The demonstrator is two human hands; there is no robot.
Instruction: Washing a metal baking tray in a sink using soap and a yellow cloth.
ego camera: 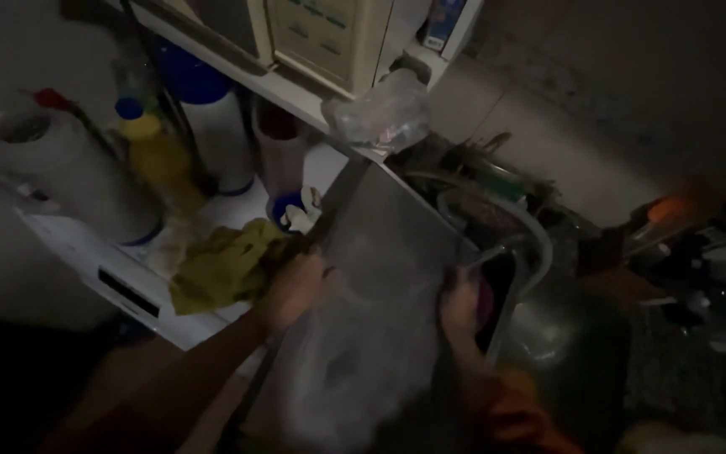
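Observation:
A large flat metal tray [384,252] stands tilted over a dark sink, its surface grey and blurred. My left hand [295,286] grips the tray's left edge, beside a yellow-green cloth [220,265]. My right hand [461,307] holds the tray's right edge, close to a curved metal rim [531,235] of a pot or bowl. The scene is dim and much of the sink is hidden in shadow.
On the white counter [85,252] at left stand a grey container [68,168], a yellow bottle with a blue cap [148,147], a white-and-blue jug [211,118] and a small cup [291,210]. A clear plastic bottle [380,113] lies on a shelf edge. Dishes pile behind the sink.

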